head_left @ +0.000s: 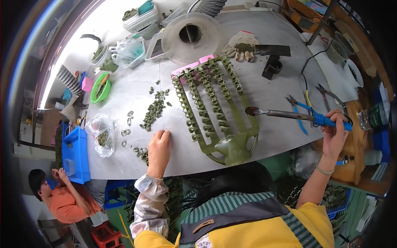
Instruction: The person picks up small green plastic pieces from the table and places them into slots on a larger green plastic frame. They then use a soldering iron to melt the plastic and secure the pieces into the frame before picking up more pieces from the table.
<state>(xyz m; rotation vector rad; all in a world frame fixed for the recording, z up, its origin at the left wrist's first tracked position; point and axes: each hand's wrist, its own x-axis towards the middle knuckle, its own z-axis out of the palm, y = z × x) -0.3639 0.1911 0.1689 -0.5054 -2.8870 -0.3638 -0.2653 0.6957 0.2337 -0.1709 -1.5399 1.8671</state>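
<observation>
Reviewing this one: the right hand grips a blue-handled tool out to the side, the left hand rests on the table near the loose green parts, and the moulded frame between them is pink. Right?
Not quite. In the head view, the moulded frame between the hands is olive green, not pink; only a small pink piece shows at its far end. The rest holds: the right hand grips the blue-handled tool, and the left hand rests on the table near the loose green parts.
</observation>
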